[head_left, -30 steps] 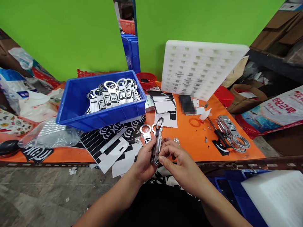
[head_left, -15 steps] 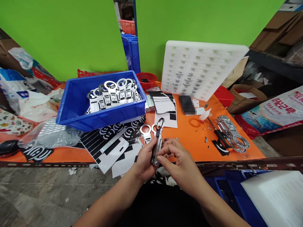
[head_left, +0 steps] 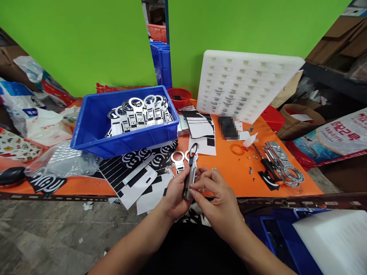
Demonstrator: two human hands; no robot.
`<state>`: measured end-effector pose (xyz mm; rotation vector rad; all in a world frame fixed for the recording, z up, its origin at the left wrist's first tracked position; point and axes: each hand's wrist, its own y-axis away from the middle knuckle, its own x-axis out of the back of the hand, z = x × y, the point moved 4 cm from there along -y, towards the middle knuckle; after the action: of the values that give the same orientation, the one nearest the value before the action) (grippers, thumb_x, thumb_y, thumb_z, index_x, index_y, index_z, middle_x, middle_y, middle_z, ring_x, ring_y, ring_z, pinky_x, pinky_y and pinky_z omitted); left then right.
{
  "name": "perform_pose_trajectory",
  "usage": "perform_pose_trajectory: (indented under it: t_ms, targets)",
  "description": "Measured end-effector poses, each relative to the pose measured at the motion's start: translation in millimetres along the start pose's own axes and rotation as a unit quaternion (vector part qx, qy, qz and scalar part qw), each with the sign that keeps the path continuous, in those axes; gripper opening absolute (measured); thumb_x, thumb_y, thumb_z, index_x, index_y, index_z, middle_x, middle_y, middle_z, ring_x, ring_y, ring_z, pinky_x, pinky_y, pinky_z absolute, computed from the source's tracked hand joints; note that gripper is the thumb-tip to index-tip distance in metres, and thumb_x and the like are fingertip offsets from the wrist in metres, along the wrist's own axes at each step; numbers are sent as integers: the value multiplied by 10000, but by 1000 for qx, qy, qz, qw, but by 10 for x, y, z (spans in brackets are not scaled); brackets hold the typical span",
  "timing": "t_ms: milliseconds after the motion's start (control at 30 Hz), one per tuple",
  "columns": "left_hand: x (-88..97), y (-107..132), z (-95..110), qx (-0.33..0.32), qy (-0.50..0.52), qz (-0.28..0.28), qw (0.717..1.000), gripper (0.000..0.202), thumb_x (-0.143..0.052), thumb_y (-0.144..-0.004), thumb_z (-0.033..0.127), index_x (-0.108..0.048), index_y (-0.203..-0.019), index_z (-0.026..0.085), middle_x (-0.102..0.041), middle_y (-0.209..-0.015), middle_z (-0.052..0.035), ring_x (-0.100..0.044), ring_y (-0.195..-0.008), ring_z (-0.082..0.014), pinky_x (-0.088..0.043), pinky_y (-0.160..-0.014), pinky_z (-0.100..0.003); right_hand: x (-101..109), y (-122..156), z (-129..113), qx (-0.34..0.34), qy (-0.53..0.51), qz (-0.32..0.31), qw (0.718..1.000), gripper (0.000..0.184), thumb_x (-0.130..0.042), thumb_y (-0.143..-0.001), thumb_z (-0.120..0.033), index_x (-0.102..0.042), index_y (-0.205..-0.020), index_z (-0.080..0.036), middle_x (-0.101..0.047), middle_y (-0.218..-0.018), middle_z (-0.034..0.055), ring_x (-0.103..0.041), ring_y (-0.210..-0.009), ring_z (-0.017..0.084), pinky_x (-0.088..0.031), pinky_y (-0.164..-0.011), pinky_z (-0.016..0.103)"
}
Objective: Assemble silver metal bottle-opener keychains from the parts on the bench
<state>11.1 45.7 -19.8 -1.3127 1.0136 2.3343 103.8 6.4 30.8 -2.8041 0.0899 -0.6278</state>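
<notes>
My left hand (head_left: 177, 196) is wrapped round a long metal piece with a ring at its top end (head_left: 190, 182), held tilted on its edge above the table's front edge. The fingers of my right hand (head_left: 217, 194) are drawn together at the lower right side of the same piece, thumb and fingertips against it. Whether a small part is pinched there, I cannot make out. Just beyond my left hand lies a flat silver ring-ended piece (head_left: 178, 160), and another ring is partly hidden behind the held one.
A blue bin (head_left: 123, 144) of similar ring-ended pieces stands at back left. Black-and-white sticker sheets (head_left: 137, 187) lie before it. On the right are a white slotted foam board (head_left: 243, 84), a screwdriver (head_left: 269, 168), a small squeeze bottle (head_left: 249, 141) and stacked metal pieces (head_left: 276, 152).
My hands stay round the metal piece, which has turned slightly in my grip. The right fingers have shifted a little along its lower side. The view has moved slightly.
</notes>
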Motion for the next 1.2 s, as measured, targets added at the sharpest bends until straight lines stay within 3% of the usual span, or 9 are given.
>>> perform_pose_trajectory:
  t_ms: [167, 533, 733, 900, 1033, 1200]
  targets:
    - [0, 2, -4, 10, 4, 0, 1000, 409, -426, -984, 334, -710, -899, 52, -694, -782, -109, -606, -579, -119, -491, -541, -204, -23, 34, 26, 11, 23, 9, 1000, 141, -639, -832, -128, -711, -849, -248, -574, -897, 34, -598, -1007, 213, -496, -886, 367]
    - [-25, 9, 5, 11, 22, 28, 999, 425, -396, -997, 313, -704, -866, 52, -686, -786, -107, -638, -634, -126, -508, -558, -196, -36, 30, 33, 18, 35, 12, 999, 133, -636, -842, -144, -710, -861, -252, -587, -905, 37, -594, -1006, 221, -498, -859, 369]
    - [-16, 5, 8, 7, 16, 24, 1000, 427, -389, -995, 312, -707, -879, 52, -702, -815, -123, -616, -574, -121, -504, -536, -216, -32, 32, 24, 16, 45, 9, 999, 140, -634, -826, -133, -701, -838, -256, -597, -894, 39, -602, -1022, 233, -502, -860, 377]
    - [-22, 5, 26, 2, 14, 15, 1000, 394, -416, -989, 320, -706, -906, 67, -708, -889, -127, -661, -687, -150, -543, -603, -234, -11, 15, 4, 25, 37, 25, 999, 92, -633, -839, -154, -671, -855, -236, -624, -918, 44, -608, -1031, 231, -498, -887, 375]
    - [-33, 25, 66, -17, -11, 25, 999, 386, -421, -987, 331, -701, -909, 77, -702, -1003, -139, -674, -747, -174, -562, -638, -272, 35, 59, -14, 52, 39, 57, 996, 149, -574, -888, -151, -641, -990, -235, -661, -995, 56, -628, -973, 211, -512, -835, 353]
    - [4, 19, 64, -6, -18, 16, 1000, 392, -429, -982, 364, -703, -893, 99, -708, -999, -148, -670, -710, -166, -536, -596, -252, 34, 205, -32, 143, 97, 74, 982, 445, -521, -881, -30, -541, -1262, -260, -686, -1139, 60, -617, -1090, 218, -456, -976, 422]
